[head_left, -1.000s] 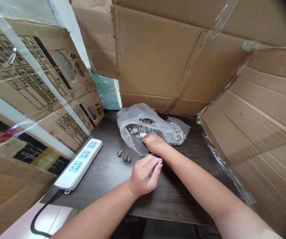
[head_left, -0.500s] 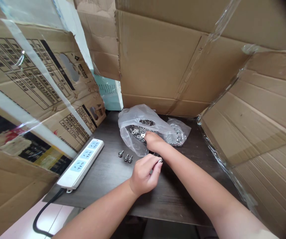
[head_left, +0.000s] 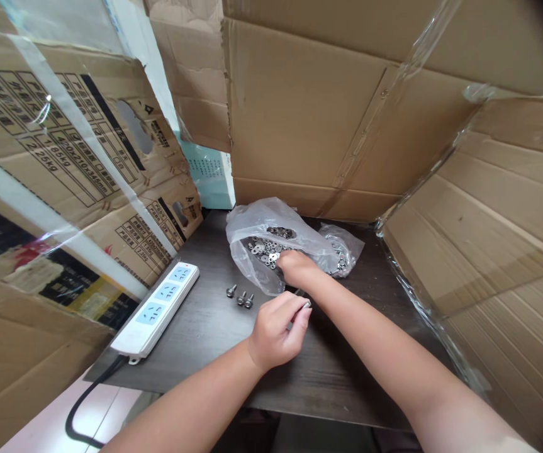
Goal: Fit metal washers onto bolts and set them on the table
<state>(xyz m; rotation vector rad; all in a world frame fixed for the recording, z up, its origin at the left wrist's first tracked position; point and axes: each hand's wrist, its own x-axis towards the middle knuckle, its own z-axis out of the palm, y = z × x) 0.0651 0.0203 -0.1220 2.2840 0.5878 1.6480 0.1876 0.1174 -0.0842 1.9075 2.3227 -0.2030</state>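
Note:
My left hand (head_left: 280, 331) is closed in a pinch over the dark table, around a small metal part (head_left: 306, 304) whose end shows at the fingertips. Beyond it, my right hand (head_left: 296, 267) reaches into the mouth of a clear plastic bag (head_left: 245, 255). Its fingers are bent down at the washers and nuts (head_left: 271, 248) inside; whatever they grip is hidden. Three bolts (head_left: 241, 299) with parts on their shanks lie on the table left of my hands.
A white power strip (head_left: 158, 308) with a black cable lies on the left of the table (head_left: 214, 340). Behind the open bag, to the right, is a second plastic bag (head_left: 347, 248) of metal parts. Cardboard walls (head_left: 309, 113) enclose the back and both sides.
The whole view has shifted slightly. Both hands keep nearly the same poses, the left pinching and the right at the parts in the bag.

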